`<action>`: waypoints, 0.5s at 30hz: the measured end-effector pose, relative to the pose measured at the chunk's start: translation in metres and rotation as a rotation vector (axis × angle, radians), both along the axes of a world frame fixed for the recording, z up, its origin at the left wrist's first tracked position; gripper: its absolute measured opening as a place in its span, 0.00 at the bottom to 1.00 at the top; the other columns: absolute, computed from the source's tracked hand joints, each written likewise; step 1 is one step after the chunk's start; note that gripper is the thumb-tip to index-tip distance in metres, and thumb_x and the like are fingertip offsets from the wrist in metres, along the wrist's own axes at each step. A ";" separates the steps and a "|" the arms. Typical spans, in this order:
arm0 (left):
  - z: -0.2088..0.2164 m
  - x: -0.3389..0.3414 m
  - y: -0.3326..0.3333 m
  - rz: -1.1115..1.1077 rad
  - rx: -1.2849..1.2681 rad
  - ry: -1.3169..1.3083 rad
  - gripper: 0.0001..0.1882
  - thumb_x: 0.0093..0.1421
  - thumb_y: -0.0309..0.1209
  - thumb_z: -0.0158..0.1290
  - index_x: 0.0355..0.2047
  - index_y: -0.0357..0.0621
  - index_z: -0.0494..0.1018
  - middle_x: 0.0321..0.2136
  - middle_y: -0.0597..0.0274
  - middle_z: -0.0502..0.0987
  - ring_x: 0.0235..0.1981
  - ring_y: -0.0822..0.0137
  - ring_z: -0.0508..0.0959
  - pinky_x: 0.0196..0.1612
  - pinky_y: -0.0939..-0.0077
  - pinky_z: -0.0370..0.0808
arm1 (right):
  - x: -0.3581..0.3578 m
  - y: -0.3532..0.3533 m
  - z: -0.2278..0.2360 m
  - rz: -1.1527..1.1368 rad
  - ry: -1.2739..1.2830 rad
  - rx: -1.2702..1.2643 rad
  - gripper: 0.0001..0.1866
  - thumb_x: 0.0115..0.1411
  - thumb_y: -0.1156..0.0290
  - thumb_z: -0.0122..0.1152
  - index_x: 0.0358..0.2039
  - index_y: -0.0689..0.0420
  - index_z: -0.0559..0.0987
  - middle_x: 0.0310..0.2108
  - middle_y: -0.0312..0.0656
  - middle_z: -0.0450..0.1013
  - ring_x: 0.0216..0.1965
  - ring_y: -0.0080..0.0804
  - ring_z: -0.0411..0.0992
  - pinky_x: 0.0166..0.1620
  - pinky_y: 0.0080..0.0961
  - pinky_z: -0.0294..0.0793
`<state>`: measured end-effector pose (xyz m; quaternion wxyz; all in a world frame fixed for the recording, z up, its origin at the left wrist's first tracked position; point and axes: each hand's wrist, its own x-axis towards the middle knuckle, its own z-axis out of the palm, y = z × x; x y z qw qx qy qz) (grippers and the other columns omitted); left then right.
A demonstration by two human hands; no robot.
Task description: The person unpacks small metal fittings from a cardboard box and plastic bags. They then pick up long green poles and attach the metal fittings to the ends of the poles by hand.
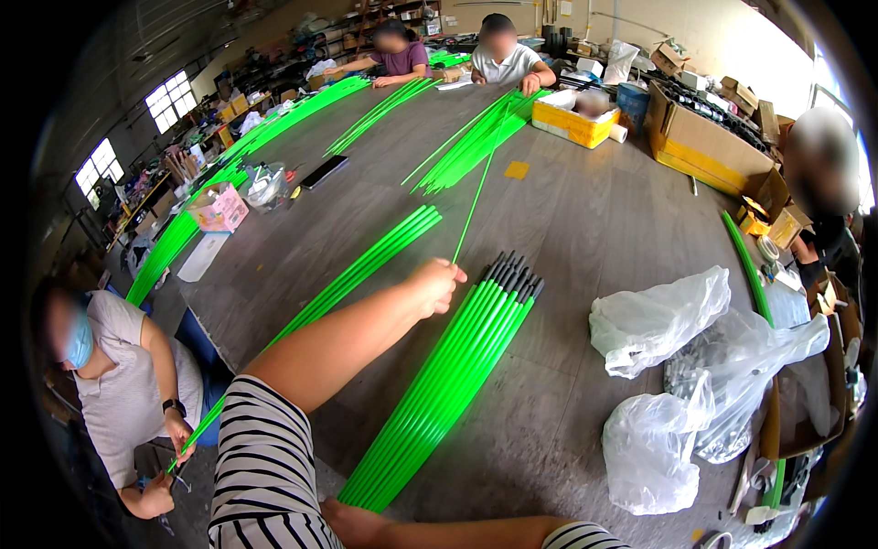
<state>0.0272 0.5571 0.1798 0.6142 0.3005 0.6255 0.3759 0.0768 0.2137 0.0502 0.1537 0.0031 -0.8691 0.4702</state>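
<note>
My left hand (437, 285) reaches over the middle of the table, its fingers pinched round the near end of a thin green rod (475, 201). That rod slants away toward a far bundle of green rods (480, 146). Just right of my left hand lies a thick bundle of bright green rods (439, 393) with black tips at their far ends. My right hand (352, 524) is at the lower edge, beside the near end of this bundle; its fingers are hidden. Left of my left hand, a few longer green rods (366, 261) pass under my left arm.
Clear plastic bags (658, 320) lie at right. A masked person (137, 375) handles rods at left; two people (503, 59) sit across the table, one touching the far bundle. A pink box (219, 209), a phone (325, 172) and a yellow box (574, 119) stand farther off.
</note>
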 end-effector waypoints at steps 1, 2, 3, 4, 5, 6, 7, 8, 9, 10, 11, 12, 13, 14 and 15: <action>-0.003 0.000 0.014 0.017 0.042 0.011 0.13 0.66 0.36 0.34 0.32 0.43 0.65 0.11 0.71 0.53 0.08 0.76 0.49 0.10 0.78 0.46 | 0.001 0.002 -0.001 -0.035 -0.002 -0.043 0.14 0.52 0.64 0.47 0.32 0.59 0.75 0.31 0.49 0.72 0.35 0.42 0.70 0.43 0.40 0.67; 0.006 -0.004 0.031 0.055 0.054 0.024 0.11 0.64 0.35 0.36 0.32 0.43 0.66 0.11 0.69 0.56 0.07 0.74 0.52 0.09 0.76 0.48 | 0.002 0.002 0.002 -0.028 0.008 0.015 0.13 0.52 0.64 0.47 0.31 0.58 0.75 0.31 0.47 0.71 0.34 0.41 0.70 0.42 0.38 0.67; 0.014 -0.018 0.056 0.139 0.147 0.141 0.14 0.65 0.39 0.40 0.35 0.41 0.67 0.11 0.71 0.55 0.08 0.74 0.54 0.10 0.77 0.50 | 0.003 0.000 0.009 0.011 0.037 0.165 0.12 0.51 0.64 0.48 0.30 0.58 0.75 0.30 0.46 0.71 0.34 0.40 0.70 0.41 0.36 0.66; 0.010 -0.063 0.085 0.146 0.287 0.398 0.18 0.63 0.44 0.42 0.38 0.40 0.67 0.15 0.68 0.59 0.11 0.71 0.59 0.13 0.72 0.60 | 0.005 -0.009 0.021 0.072 0.094 0.347 0.11 0.51 0.64 0.48 0.29 0.57 0.75 0.29 0.45 0.71 0.33 0.38 0.69 0.41 0.35 0.66; 0.032 -0.074 0.100 0.258 0.268 0.334 0.29 0.61 0.53 0.43 0.48 0.39 0.63 0.30 0.56 0.70 0.23 0.62 0.72 0.26 0.65 0.74 | 0.006 -0.008 0.027 0.073 0.136 0.540 0.11 0.50 0.65 0.48 0.28 0.56 0.74 0.29 0.43 0.71 0.32 0.37 0.69 0.40 0.33 0.65; 0.061 -0.058 0.101 0.273 0.225 0.441 0.38 0.58 0.57 0.43 0.57 0.38 0.55 0.52 0.46 0.64 0.42 0.48 0.74 0.41 0.55 0.74 | 0.008 0.000 0.026 0.042 0.143 0.699 0.10 0.50 0.65 0.48 0.27 0.55 0.74 0.28 0.42 0.70 0.32 0.35 0.69 0.39 0.32 0.65; 0.074 -0.054 0.101 0.139 0.110 0.614 0.43 0.57 0.58 0.44 0.61 0.38 0.49 0.60 0.44 0.54 0.53 0.44 0.67 0.50 0.50 0.68 | 0.007 0.001 0.027 0.023 0.157 0.816 0.09 0.50 0.65 0.48 0.26 0.55 0.74 0.28 0.41 0.70 0.31 0.34 0.68 0.39 0.30 0.64; 0.072 -0.047 0.098 0.075 0.198 0.768 0.41 0.57 0.57 0.45 0.60 0.39 0.51 0.59 0.44 0.56 0.54 0.46 0.66 0.52 0.51 0.66 | 0.007 0.003 0.028 0.005 0.165 0.908 0.09 0.49 0.65 0.48 0.25 0.54 0.74 0.27 0.39 0.70 0.31 0.32 0.68 0.38 0.29 0.63; 0.067 -0.042 0.093 0.012 0.286 0.921 0.40 0.57 0.56 0.47 0.59 0.40 0.54 0.58 0.44 0.59 0.54 0.47 0.66 0.53 0.53 0.65 | 0.008 0.006 0.027 -0.013 0.168 0.962 0.08 0.49 0.65 0.49 0.25 0.53 0.74 0.26 0.38 0.70 0.30 0.31 0.68 0.37 0.27 0.63; 0.061 -0.040 0.085 0.022 0.369 0.975 0.39 0.56 0.55 0.48 0.58 0.40 0.56 0.57 0.45 0.60 0.53 0.48 0.67 0.53 0.56 0.65 | 0.010 0.009 0.026 -0.030 0.171 0.941 0.07 0.48 0.65 0.49 0.24 0.53 0.74 0.26 0.37 0.69 0.30 0.30 0.68 0.36 0.26 0.62; 0.053 -0.047 0.071 0.033 0.436 1.042 0.37 0.56 0.55 0.49 0.56 0.40 0.58 0.55 0.45 0.62 0.52 0.48 0.68 0.53 0.59 0.65 | 0.010 0.011 0.033 -0.048 0.195 0.918 0.07 0.48 0.65 0.49 0.23 0.52 0.74 0.25 0.35 0.69 0.29 0.28 0.67 0.36 0.24 0.62; 0.044 -0.056 0.053 0.043 0.504 1.110 0.36 0.55 0.54 0.50 0.55 0.40 0.61 0.54 0.46 0.63 0.51 0.49 0.68 0.53 0.63 0.65 | 0.013 0.009 0.041 -0.065 0.245 0.787 0.06 0.48 0.66 0.50 0.23 0.52 0.74 0.25 0.35 0.70 0.30 0.28 0.68 0.35 0.24 0.62; 0.039 -0.065 0.027 0.017 0.571 1.130 0.32 0.56 0.51 0.50 0.53 0.40 0.62 0.52 0.46 0.65 0.50 0.50 0.68 0.52 0.63 0.65 | 0.016 0.014 0.053 -0.001 0.184 0.765 0.07 0.48 0.66 0.51 0.26 0.53 0.74 0.26 0.36 0.70 0.31 0.30 0.69 0.36 0.25 0.64; 0.040 -0.070 -0.004 -0.013 0.645 1.142 0.29 0.57 0.48 0.50 0.51 0.40 0.64 0.49 0.47 0.68 0.50 0.51 0.69 0.52 0.63 0.66 | 0.018 0.020 0.065 0.060 0.116 0.749 0.09 0.48 0.66 0.52 0.28 0.54 0.75 0.27 0.37 0.71 0.32 0.32 0.70 0.38 0.26 0.67; 0.046 -0.072 -0.040 -0.045 0.686 1.118 0.25 0.57 0.44 0.51 0.49 0.40 0.66 0.47 0.48 0.69 0.49 0.52 0.69 0.50 0.64 0.67 | 0.020 0.019 0.071 0.125 0.049 0.733 0.11 0.48 0.66 0.52 0.31 0.55 0.75 0.28 0.38 0.72 0.32 0.33 0.71 0.40 0.28 0.69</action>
